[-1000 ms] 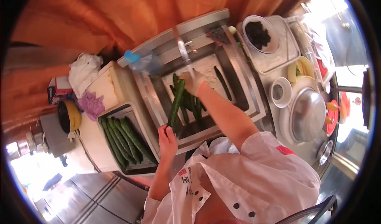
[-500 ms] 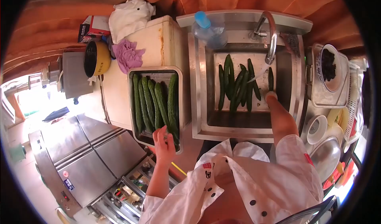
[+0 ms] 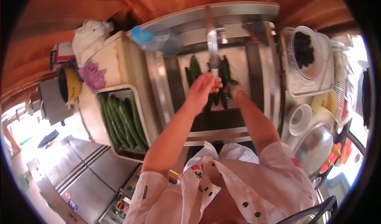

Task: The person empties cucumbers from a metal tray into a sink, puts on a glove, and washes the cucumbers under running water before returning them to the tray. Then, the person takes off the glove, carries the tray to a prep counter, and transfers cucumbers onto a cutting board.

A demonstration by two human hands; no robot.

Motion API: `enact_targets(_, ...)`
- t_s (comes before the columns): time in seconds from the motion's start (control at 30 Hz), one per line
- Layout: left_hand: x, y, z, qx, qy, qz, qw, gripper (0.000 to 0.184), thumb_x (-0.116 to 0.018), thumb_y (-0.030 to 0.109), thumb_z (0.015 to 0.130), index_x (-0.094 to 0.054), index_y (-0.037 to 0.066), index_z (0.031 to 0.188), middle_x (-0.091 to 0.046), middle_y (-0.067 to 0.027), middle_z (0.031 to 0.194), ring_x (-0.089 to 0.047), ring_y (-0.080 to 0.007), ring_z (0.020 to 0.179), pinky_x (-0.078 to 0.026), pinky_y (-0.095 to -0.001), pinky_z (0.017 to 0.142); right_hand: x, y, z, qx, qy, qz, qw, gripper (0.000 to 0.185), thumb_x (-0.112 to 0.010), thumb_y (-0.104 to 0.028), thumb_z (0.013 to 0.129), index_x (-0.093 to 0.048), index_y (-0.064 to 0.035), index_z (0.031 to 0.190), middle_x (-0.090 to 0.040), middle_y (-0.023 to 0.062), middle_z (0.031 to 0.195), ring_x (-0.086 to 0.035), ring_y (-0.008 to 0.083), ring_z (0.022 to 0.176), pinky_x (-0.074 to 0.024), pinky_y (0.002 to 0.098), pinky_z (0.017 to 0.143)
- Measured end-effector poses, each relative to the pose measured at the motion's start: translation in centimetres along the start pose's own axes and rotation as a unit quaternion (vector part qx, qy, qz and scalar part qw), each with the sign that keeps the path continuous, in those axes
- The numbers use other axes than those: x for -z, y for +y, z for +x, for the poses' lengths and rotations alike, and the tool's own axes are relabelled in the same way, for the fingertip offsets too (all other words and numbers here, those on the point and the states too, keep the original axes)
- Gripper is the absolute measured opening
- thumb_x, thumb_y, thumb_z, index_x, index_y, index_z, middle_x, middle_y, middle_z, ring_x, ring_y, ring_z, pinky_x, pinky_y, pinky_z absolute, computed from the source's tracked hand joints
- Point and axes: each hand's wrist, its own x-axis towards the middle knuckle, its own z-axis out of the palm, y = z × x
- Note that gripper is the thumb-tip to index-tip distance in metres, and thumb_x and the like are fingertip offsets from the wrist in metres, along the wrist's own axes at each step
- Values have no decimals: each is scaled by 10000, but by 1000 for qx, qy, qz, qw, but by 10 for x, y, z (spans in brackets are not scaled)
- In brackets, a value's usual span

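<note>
Under the tap [image 3: 213,49], my left hand [image 3: 204,85] is over the sink [image 3: 174,77], with its fingers bent and slightly apart. I see nothing held in it. Dark green cucumbers [image 3: 194,68] lie on the sink bottom below, partly covered by that hand. My right hand [image 3: 238,92] is low in the sink, right beside the cucumbers. Its fingers are blurred and hidden, so its grip does not show. More cucumbers [image 3: 122,120] lie side by side in a metal tray [image 3: 104,89] left of the sink.
A clear bottle with a blue cap [image 3: 156,40] stands at the sink's back left corner. A purple cloth [image 3: 92,76] and a yellow pot [image 3: 71,85] are on the left counter. On the right are a bowl of dark food [image 3: 304,51], a white strainer [image 3: 300,119] and a metal bowl [image 3: 315,146].
My left hand has left the tray of cucumbers and moved right, to beneath the tap. My right hand has shifted left among the cucumbers in the sink. The view has turned right.
</note>
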Motion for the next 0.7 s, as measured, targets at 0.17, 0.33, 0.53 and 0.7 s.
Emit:
enact_targets(0.17,-16,-40,95,-77,4,350,934,353,-556,116,960,-545,53,1307,-595,-167,1273,-594,-292,1169,-473,-416,1001,-28,-59,-68,-44,-86,8,995,193,-584,-223,969,-627,-61,1065,-597,15,815,-548,115,664,-466,267,568)
enact_targets(0.33,24,-18,92,-157,-123,795,573,567,-620,77,825,-535,151,1380,-423,-155,1512,-313,-336,1465,-130,-590,1219,-25,-116,-137,-5,-74,-272,959,556,-661,-261,933,-530,46,1378,-686,110,973,-657,197,848,-547,310,795)
enact_targets(0.53,26,14,79,-25,-236,793,561,407,-590,406,954,-565,60,1166,-669,-170,1138,-635,-394,1094,-517,-501,898,8,-98,-101,243,-1,-559,793,593,-637,-311,948,-483,29,1408,-669,210,1234,-606,331,1206,-476,395,1013)
enact_targets(0.7,-5,-24,67,42,-62,676,733,463,-453,441,1009,-479,-1,1142,-650,-302,1104,-640,-470,1009,-515,-538,858,-44,-106,-98,-126,26,126,984,599,-538,-466,1009,-488,-7,1392,-560,186,1387,-547,254,1276,-472,377,1017)
